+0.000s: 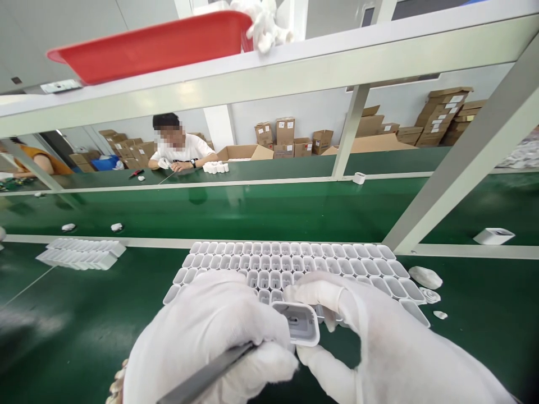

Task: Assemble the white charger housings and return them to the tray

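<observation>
My left hand (pixel 210 336), in a white glove, is closed around a flat grey metal tool (pixel 206 373) that looks like tweezers. The tool's tip is hidden in the fingers. Its knuckles touch the left side of a small white rectangular plastic housing (pixel 304 325), whose open side faces me and shows a grey inside with a small slot. My right hand (pixel 362 331), also gloved, pinches the housing's right side between thumb and fingers. Just beyond both hands stand rows of similar open white housings (pixel 286 264), partly covered by the hands.
Stacked white housings (pixel 80 252) lie at left on the green table (pixel 63 320). Crumpled white pieces (pixel 425 276) lie right of the rows. A shelf frame with a red tray (pixel 164 47) spans above. Beyond the green conveyor belt (pixel 269 207), a person (pixel 181 148) sits near cardboard boxes (pixel 285 132).
</observation>
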`<move>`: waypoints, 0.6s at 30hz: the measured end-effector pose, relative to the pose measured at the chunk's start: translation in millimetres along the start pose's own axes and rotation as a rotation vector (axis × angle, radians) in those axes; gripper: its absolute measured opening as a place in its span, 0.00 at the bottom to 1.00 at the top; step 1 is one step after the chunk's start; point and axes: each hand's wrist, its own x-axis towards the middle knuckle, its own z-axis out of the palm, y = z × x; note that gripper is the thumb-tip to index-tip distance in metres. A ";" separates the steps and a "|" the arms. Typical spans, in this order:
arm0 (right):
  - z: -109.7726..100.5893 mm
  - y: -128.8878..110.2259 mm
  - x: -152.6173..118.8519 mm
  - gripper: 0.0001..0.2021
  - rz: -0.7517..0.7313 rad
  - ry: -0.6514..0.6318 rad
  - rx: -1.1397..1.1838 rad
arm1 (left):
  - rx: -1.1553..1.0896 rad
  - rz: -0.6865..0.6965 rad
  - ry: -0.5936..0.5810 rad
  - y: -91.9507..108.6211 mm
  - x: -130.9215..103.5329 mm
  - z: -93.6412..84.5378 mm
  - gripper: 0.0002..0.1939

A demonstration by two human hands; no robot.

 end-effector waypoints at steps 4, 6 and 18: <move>-3.5 -7.0 -0.7 0.09 0.170 -0.060 0.070 | 0.066 0.030 -0.010 -0.5 -1.8 0.6 0.08; -4.5 -8.9 -1.2 0.09 0.211 -0.082 0.102 | 0.077 0.034 -0.025 0.0 -2.8 1.8 0.08; -3.8 -10.2 0.9 0.09 0.253 -0.131 0.075 | 0.037 -0.001 -0.049 0.2 -1.9 1.0 0.09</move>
